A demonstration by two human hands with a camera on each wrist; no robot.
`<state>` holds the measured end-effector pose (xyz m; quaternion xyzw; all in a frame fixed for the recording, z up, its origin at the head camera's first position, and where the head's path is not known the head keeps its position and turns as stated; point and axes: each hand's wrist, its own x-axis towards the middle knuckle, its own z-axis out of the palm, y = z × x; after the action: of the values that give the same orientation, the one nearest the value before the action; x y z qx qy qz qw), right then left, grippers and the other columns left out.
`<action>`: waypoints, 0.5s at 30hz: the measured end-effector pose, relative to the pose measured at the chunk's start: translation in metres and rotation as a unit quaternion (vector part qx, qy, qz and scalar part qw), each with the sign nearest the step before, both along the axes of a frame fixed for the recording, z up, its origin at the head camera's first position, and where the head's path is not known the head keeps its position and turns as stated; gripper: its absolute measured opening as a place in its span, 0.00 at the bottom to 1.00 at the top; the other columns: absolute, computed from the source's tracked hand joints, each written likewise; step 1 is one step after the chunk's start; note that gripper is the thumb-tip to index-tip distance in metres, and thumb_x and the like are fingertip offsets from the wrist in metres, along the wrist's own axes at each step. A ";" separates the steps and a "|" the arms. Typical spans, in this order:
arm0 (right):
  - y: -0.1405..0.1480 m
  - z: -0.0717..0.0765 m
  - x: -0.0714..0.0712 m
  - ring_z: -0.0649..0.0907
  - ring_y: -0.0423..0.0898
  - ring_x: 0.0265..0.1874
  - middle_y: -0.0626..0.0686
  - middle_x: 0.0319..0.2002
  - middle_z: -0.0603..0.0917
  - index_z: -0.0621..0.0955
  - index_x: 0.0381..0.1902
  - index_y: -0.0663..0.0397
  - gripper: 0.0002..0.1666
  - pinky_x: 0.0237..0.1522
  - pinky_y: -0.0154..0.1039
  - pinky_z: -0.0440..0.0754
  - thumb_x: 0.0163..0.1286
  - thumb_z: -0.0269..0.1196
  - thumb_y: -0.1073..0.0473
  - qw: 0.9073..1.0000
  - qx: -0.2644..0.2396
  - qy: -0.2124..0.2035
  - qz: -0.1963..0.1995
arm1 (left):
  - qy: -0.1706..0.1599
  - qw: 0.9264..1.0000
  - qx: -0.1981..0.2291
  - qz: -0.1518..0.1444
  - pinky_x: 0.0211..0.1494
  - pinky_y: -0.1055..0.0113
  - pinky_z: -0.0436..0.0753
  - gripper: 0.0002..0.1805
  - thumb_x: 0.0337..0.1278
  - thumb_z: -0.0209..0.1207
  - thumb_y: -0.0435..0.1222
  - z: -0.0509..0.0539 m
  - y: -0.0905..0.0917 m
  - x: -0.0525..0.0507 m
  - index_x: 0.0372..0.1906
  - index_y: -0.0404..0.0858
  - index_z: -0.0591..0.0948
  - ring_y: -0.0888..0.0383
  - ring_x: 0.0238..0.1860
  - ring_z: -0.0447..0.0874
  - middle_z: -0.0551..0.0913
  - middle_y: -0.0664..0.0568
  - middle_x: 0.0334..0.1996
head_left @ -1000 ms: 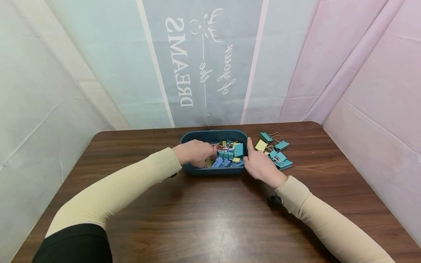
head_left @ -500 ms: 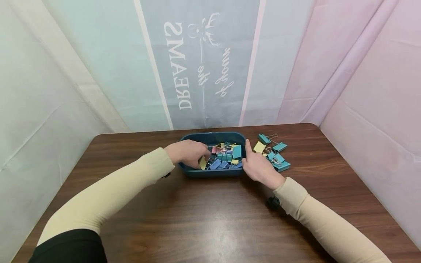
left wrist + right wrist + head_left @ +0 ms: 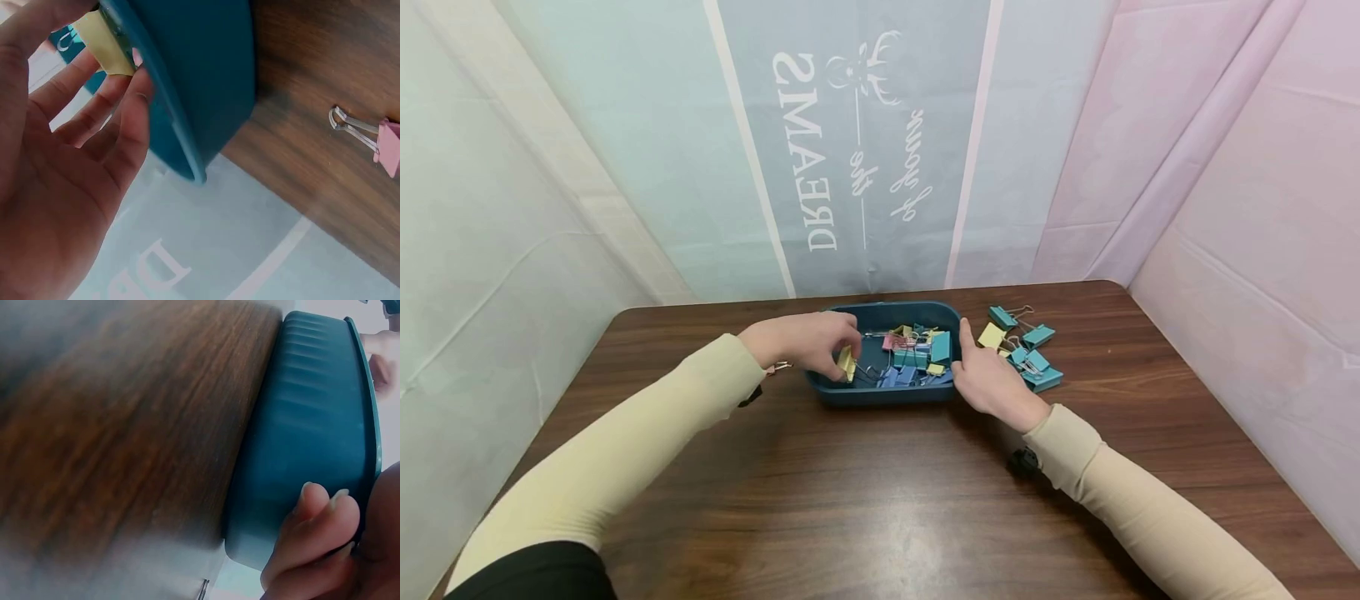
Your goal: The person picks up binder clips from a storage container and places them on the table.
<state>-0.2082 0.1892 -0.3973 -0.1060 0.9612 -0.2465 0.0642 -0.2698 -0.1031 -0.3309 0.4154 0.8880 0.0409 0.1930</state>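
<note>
A dark teal plastic bin (image 3: 887, 396) holds blue, teal, yellow and pink binder clips, mostly toward its right side. Over the bin's left end, my left hand (image 3: 808, 342) pinches a yellow binder clip (image 3: 847, 364) between thumb and fingers. In the left wrist view the yellow clip (image 3: 105, 45) is just inside the rim. My right hand (image 3: 996, 379) grips the bin's right end. Its bent fingers (image 3: 312, 540) press on the outer wall (image 3: 306, 431) in the right wrist view, and the index finger stretches along the rim in the head view.
Right of the bin lies a loose heap of teal clips (image 3: 1033, 358) with a yellow clip (image 3: 991, 336). A pink binder clip (image 3: 389, 149) lies on the wooden table (image 3: 880, 500) left of the bin. A printed curtain (image 3: 865, 150) hangs behind the table.
My left hand has moved left, from among the clips to the bin's left end, bringing the yellow clip with it. My right hand stays at the bin's right end.
</note>
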 end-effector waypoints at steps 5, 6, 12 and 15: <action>0.000 0.000 0.000 0.70 0.47 0.08 0.52 0.13 0.73 0.38 0.78 0.65 0.44 0.13 0.40 0.66 0.77 0.46 0.56 1.000 -0.001 0.001 -0.001 | 0.002 1.000 0.026 0.015 0.49 0.62 0.78 0.17 0.54 0.70 0.43 0.013 -0.011 0.004 0.49 0.43 0.85 0.52 0.47 0.75 0.73 0.55 0.43; 0.000 0.000 0.000 0.70 0.47 0.08 0.52 0.13 0.73 0.38 0.78 0.65 0.44 0.13 0.40 0.66 0.77 0.46 0.56 1.000 -0.001 0.001 -0.001 | 0.003 0.999 0.029 0.018 0.49 0.62 0.78 0.18 0.54 0.70 0.43 0.015 -0.013 0.005 0.49 0.42 0.85 0.51 0.48 0.75 0.72 0.55 0.44; 0.000 -0.001 0.000 0.71 0.48 0.08 0.52 0.13 0.73 0.38 0.78 0.65 0.44 0.13 0.40 0.67 0.77 0.46 0.56 1.000 0.002 0.001 -0.003 | 0.000 0.999 0.031 0.025 0.50 0.61 0.78 0.18 0.54 0.70 0.43 0.021 -0.021 0.007 0.50 0.42 0.85 0.50 0.48 0.76 0.73 0.54 0.44; 0.000 -0.002 -0.001 0.71 0.49 0.08 0.52 0.13 0.73 0.38 0.78 0.65 0.44 0.13 0.40 0.67 0.77 0.46 0.56 1.000 0.002 -0.001 -0.004 | -0.009 0.999 0.027 0.029 0.50 0.61 0.78 0.19 0.54 0.70 0.43 0.018 -0.023 0.008 0.51 0.42 0.85 0.49 0.49 0.76 0.74 0.54 0.44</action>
<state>-0.2089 0.1890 -0.3988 -0.1018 0.9620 -0.2451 0.0640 -0.2622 -0.1257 -0.3127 0.3943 0.8963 0.0746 0.1887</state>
